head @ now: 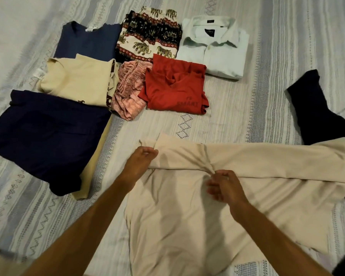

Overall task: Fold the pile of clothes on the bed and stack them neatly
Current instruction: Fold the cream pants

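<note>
A large beige garment (179, 212) lies spread on the bed in front of me, with one long part folded across its top toward the right. My left hand (141, 160) pinches the left end of that folded part. My right hand (224, 184) pinches a bunched bit of the fabric near the middle. Beyond it lie folded clothes: a dark navy piece (48, 132), a cream shirt (78, 82), a blue t-shirt (88, 40), elephant-print trousers (149, 34), a pink piece (127, 92), a red t-shirt (175, 88) and a white collared shirt (213, 48).
An unfolded dark garment (319, 112) lies at the right, its lower end under the beige one. A yellowish fabric strip (94, 166) sticks out from beneath the navy piece. The striped grey bedspread (237, 108) covers the whole bed.
</note>
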Available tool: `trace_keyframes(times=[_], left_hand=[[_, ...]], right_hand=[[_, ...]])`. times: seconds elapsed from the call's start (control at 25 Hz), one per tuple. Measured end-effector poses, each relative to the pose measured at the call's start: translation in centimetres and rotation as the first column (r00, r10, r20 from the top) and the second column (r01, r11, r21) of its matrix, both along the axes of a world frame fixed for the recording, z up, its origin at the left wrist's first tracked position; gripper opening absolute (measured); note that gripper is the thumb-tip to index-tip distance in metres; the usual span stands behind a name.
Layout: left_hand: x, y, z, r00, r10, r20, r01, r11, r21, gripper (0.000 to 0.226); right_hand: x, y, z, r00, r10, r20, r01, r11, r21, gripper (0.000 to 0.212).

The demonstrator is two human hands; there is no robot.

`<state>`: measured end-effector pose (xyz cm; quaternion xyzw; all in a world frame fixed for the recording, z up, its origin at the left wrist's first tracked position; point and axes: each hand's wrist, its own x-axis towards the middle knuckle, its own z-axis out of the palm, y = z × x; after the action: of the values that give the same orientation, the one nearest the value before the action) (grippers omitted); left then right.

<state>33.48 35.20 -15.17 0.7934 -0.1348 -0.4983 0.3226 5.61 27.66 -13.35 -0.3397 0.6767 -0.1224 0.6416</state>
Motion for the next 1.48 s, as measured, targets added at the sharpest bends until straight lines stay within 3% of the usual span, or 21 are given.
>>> trace_keyframes(times=[0.16,0.28,0.44,0.6,0.68,0.88,1.0,1.08,1.16,1.24,1.28,1.36,1.48], left_hand=[[-2.2,1.6,1.0,0.977,-0.105,0.185,0.109,0.994,-0.015,0.035],[-3.0,2.5,1.3,0.962,-0.050,0.268,0.071,0.995,-0.070,0.031],[-1.7,3.5,1.6,0.970,-0.022,0.243,0.068,0.981,-0.180,0.029],[-0.3,5.1,0.7,0.949,-0.227,0.220,0.250,0.965,-0.084,0.025],[-0.1,5.3,0.4,0.924,-0.277,0.266,0.299,0.953,-0.048,0.024],[-1.4,4.9,0.8,0.931,-0.202,0.303,0.221,0.975,-0.029,0.022],[-1.4,4.6,0.8,0.860,-0.139,0.491,0.230,0.965,-0.128,0.016],[0.2,3.9,0.1,0.706,-0.229,0.670,0.405,0.907,-0.118,0.036],[2.6,2.2,-0.8,0.503,-0.427,0.752,0.573,0.815,0.080,0.063],[3.6,0.6,-1.0,0.398,-0.569,0.719,0.641,0.734,0.226,0.068],[3.9,0.1,-1.1,0.385,-0.600,0.701,0.657,0.712,0.249,0.061],[4.2,-0.8,-0.9,0.426,-0.560,0.711,0.644,0.739,0.196,0.041],[4.4,-1.4,0.4,0.622,-0.428,0.655,0.533,0.845,0.047,0.018]], right_hand=[[-1.1,0.9,0.0,0.995,0.085,0.060,-0.072,0.979,-0.189,0.017],[0.7,0.5,-0.4,0.980,0.132,0.146,-0.122,0.990,-0.074,0.020],[0.6,0.4,-1.4,0.987,0.124,0.103,-0.109,0.984,-0.140,0.009],[-2.2,0.6,-2.7,0.935,0.340,-0.104,-0.355,0.914,-0.196,0.010],[-2.4,0.6,-2.7,0.939,0.330,-0.095,-0.342,0.924,-0.173,0.010],[-1.3,0.5,-1.3,0.965,0.263,-0.009,-0.263,0.959,-0.105,0.018],[-2.3,0.0,-1.2,0.954,0.244,-0.174,-0.295,0.869,-0.398,0.009],[-4.7,-2.3,-0.7,0.934,0.107,-0.342,-0.300,0.755,-0.583,0.007],[-8.9,-5.9,-0.2,0.896,-0.100,-0.432,-0.194,0.788,-0.584,0.017],[-14.3,-9.2,0.1,0.881,-0.319,-0.349,0.194,0.917,-0.347,0.026],[-16.7,-10.1,0.1,0.879,-0.410,-0.243,0.382,0.911,-0.153,0.029],[-19.4,-10.3,0.2,0.871,-0.474,-0.133,0.485,0.871,0.074,0.037],[-19.5,-9.7,-0.7,0.835,-0.536,-0.125,0.541,0.841,0.009,0.024]])
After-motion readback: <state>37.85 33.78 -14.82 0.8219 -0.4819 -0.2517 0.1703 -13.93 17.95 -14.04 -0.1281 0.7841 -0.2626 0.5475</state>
